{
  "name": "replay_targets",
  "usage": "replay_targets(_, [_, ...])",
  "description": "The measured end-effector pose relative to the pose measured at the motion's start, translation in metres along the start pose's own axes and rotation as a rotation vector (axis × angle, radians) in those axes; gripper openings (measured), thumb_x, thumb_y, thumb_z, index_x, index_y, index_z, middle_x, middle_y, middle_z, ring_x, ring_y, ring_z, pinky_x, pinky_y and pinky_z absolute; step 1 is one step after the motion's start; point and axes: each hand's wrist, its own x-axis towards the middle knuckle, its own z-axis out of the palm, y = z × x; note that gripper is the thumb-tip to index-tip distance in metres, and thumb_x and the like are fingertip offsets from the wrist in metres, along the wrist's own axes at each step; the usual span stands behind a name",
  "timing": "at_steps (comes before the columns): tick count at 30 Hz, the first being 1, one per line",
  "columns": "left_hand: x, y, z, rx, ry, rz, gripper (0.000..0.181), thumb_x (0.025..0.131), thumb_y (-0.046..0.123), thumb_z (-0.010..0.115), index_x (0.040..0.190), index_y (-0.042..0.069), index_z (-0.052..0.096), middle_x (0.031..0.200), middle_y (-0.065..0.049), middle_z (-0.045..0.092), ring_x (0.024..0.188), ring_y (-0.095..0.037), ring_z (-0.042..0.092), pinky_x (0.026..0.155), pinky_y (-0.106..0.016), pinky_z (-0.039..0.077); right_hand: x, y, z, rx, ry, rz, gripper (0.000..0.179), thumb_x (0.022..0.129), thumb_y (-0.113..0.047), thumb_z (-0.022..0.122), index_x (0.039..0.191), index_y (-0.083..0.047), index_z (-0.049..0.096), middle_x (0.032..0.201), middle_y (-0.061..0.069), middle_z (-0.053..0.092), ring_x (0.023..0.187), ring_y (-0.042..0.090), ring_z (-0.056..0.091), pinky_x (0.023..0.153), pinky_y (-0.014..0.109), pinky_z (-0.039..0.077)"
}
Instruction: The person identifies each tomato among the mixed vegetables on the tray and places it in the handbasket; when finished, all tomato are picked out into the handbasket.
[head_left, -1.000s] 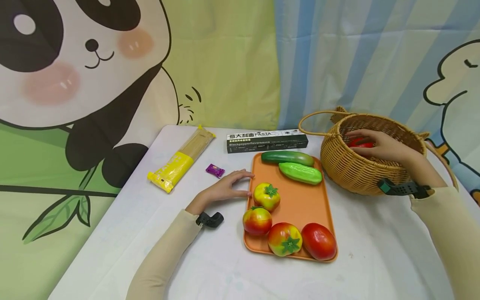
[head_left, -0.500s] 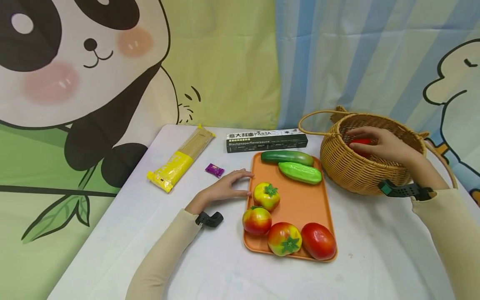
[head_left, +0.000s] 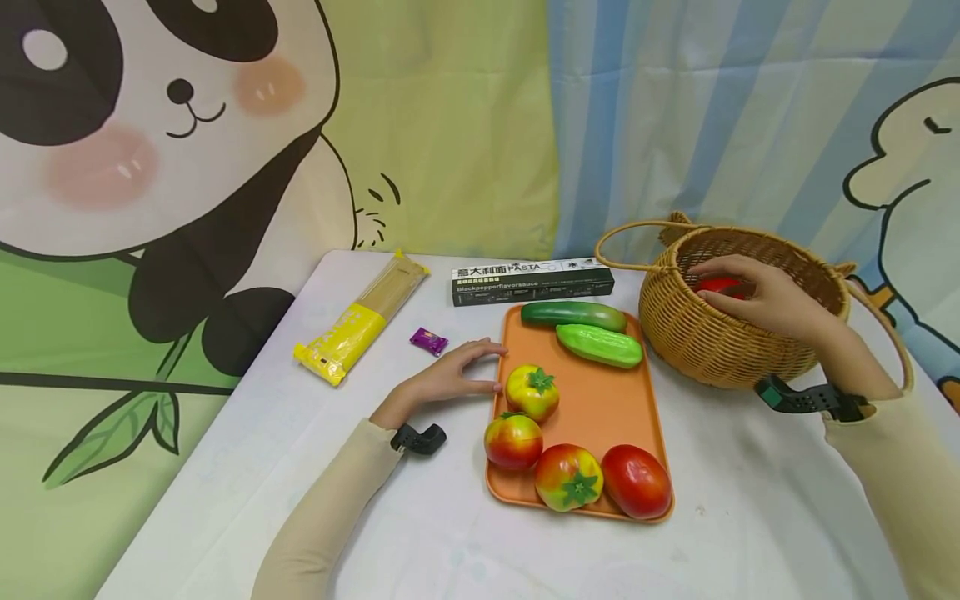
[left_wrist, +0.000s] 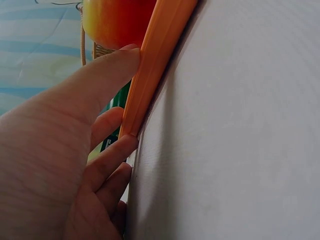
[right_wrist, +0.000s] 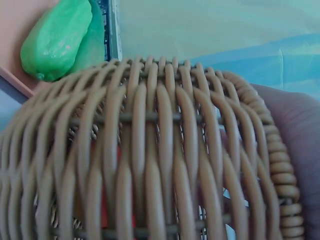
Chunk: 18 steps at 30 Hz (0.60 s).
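Note:
An orange tray lies on the white table. My left hand rests at its left edge, thumb and fingertips against the outer wall, as the left wrist view shows. On the tray sit two cucumber-like vegetables, one dark green and one light green. Near them are a yellow tomato, two red-yellow tomatoes and a red oval tomato. My right hand reaches into the wicker basket, fingers and thumb around a red fruit, mostly hidden by the hand.
Behind the tray stands a dark pasta box. A yellow noodle packet and a small purple wrapped sweet lie to the left. The basket's looped handle leans out toward the tray. A printed curtain hangs behind.
My right hand shifts slightly in the basket's mouth, and less of the red fruit shows than half a second ago. The left hand stays at the tray's edge.

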Motion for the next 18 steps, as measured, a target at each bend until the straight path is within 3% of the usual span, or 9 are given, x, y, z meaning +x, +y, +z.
replay_targets(3, [0.0, 0.0, 0.0, -0.001, 0.0, -0.001, 0.063, 0.087, 0.037, 0.074, 0.144, 0.027, 0.048, 0.159, -0.006, 0.03, 0.148, -0.022, 0.021, 0.12, -0.049, 0.018, -0.002, -0.002, 0.001, 0.011, 0.018, -0.023, 0.035, 0.092, -0.007, 0.067, 0.126, -0.005, 0.062, 0.117, -0.015, 0.057, 0.101, -0.013, 0.047, 0.08, 0.004, 0.041])
replay_targets(8, [0.0, -0.001, 0.0, 0.002, -0.001, -0.004, 0.064, 0.087, 0.038, 0.074, 0.144, 0.028, 0.048, 0.159, -0.005, 0.029, 0.148, -0.021, 0.021, 0.12, -0.049, 0.019, -0.006, -0.005, 0.005, 0.001, 0.091, -0.081, 0.032, 0.09, -0.002, 0.068, 0.122, -0.002, 0.064, 0.12, -0.002, 0.058, 0.109, -0.013, 0.042, 0.085, 0.002, 0.036])
replay_targets(14, [0.001, -0.001, 0.0, -0.004, -0.002, -0.002, 0.063, 0.087, 0.038, 0.074, 0.144, 0.028, 0.048, 0.159, -0.004, 0.029, 0.148, -0.02, 0.021, 0.12, -0.048, 0.019, -0.012, -0.011, 0.008, 0.015, 0.168, -0.112, 0.03, 0.089, 0.001, 0.068, 0.119, -0.003, 0.067, 0.123, -0.016, 0.054, 0.108, -0.011, 0.044, 0.081, 0.001, 0.037])
replay_targets(18, [0.001, -0.001, -0.001, -0.001, 0.002, 0.002, 0.063, 0.086, 0.038, 0.074, 0.143, 0.028, 0.048, 0.158, -0.004, 0.03, 0.148, -0.021, 0.021, 0.12, -0.049, 0.018, -0.014, -0.015, 0.01, 0.05, 0.185, -0.132, 0.033, 0.086, 0.007, 0.068, 0.118, -0.001, 0.066, 0.125, -0.017, 0.052, 0.109, -0.007, 0.047, 0.082, -0.001, 0.039])
